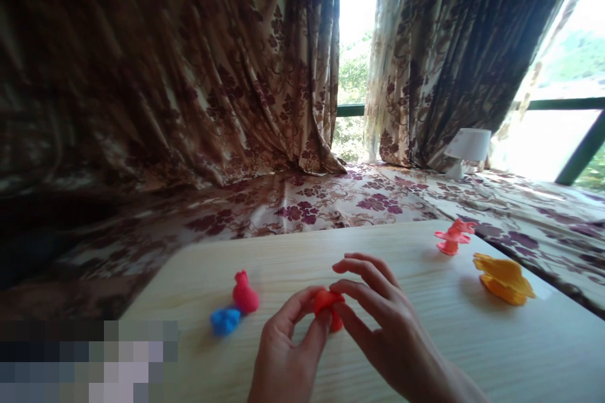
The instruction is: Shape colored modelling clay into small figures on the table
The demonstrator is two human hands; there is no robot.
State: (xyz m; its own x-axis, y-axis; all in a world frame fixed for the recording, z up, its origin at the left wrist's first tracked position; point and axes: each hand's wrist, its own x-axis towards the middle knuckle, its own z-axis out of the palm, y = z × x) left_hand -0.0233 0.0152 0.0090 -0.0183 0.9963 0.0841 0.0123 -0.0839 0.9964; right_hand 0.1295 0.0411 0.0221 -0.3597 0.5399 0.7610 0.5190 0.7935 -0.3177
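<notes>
A small red-orange lump of what looks like modelling clay (325, 301) is pinched between the thumb and forefinger of my left hand (292, 345), low over the table. My right hand (385, 321) meets it from the other side, thumb and forefinger pressed at its right edge, the other fingers raised and apart. Part of the lump is hidden behind my fingers. To the left lie a pink-red rounded piece (246, 295) with a knobbed top and a blue lump (225, 322), close together.
On the pale wooden table (283, 258), a coral layered figure (454, 238) stands at the back right, near a yellow wavy-edged piece (505, 279). Behind are a flower-patterned cloth (378, 203), a white lamp (469, 145), curtains (265, 75) and windows.
</notes>
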